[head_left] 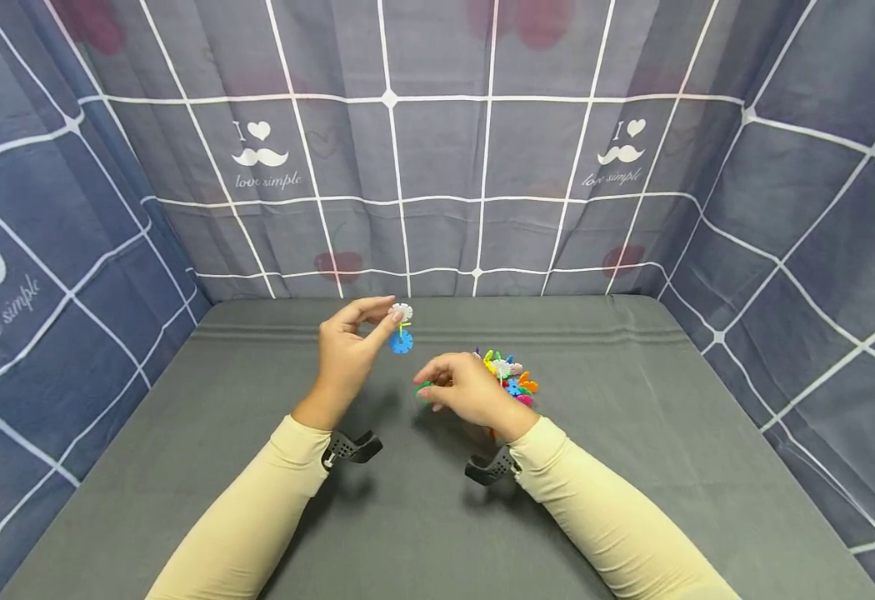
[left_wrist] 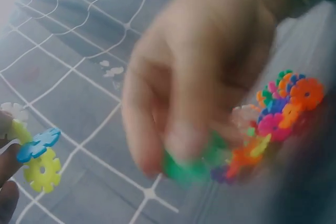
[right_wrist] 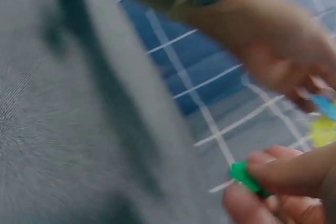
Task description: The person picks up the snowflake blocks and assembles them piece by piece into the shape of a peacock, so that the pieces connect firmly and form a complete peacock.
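My left hand is raised over the grey table and pinches a white notched plastic disc between thumb and fingers. Joined to it in a short chain are a blue disc and yellow discs, one of which, a yellow disc, hangs at the end in the left wrist view. Lower and to the right, my right hand pinches a green notched disc between thumb and fingertips. That hand is blurred in the left wrist view. The two hands are apart.
A heap of many-coloured notched discs lies on the grey table, partly hidden behind my right hand. Gridded blue-grey cloth hangs at the back and both sides. Each wrist wears a dark strap.
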The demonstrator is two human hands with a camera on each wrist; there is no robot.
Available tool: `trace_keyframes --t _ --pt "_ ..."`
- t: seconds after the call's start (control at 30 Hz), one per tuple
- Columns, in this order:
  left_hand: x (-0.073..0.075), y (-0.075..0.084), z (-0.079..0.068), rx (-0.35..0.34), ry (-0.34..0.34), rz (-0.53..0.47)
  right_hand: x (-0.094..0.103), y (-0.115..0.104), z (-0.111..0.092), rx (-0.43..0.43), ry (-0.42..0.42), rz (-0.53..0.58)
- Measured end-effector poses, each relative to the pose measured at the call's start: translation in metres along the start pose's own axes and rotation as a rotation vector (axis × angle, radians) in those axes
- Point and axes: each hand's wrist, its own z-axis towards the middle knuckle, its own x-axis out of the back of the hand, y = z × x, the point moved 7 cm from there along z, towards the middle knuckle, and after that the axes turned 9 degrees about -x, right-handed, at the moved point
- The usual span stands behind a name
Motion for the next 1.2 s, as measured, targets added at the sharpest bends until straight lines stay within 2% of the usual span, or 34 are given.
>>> trace_keyframes --t 0.17,0.27,0.33,0.43,0.67,0.9,0.97,1.2 --pt "-0.017 0.002 -0.009 -0.002 -0.081 -0.023 0.049 -0.003 -0.021 -0.040 0.073 0.320" --pt "-0.027 0.010 -0.012 -0.057 -0.146 -0.027 0.065 -0.009 -0.028 -0.045 0.018 0.461" --pt "-0.032 0.017 -0.014 -0.092 -0.183 -0.031 0.072 -0.014 -0.030 -0.024 -0.025 0.510" --pt "-0.036 0.022 -0.016 -0.114 -0.215 -0.043 0.080 -0.020 -0.034 0.013 -0.046 0.478" --pt "-0.042 0.026 -0.019 -0.068 -0.237 -0.066 0.082 -0.023 -0.038 0.081 -0.005 0.420" --pt "-0.043 0.052 -0.012 -0.053 -0.244 -0.048 0.080 -0.025 -0.037 0.119 0.025 0.382" --pt "-0.043 0.057 -0.011 -0.069 -0.248 -0.037 0.080 -0.025 -0.038 0.127 0.038 0.391" --pt "-0.041 0.038 -0.016 -0.210 -0.234 0.020 0.077 -0.030 -0.040 0.125 0.115 0.396"
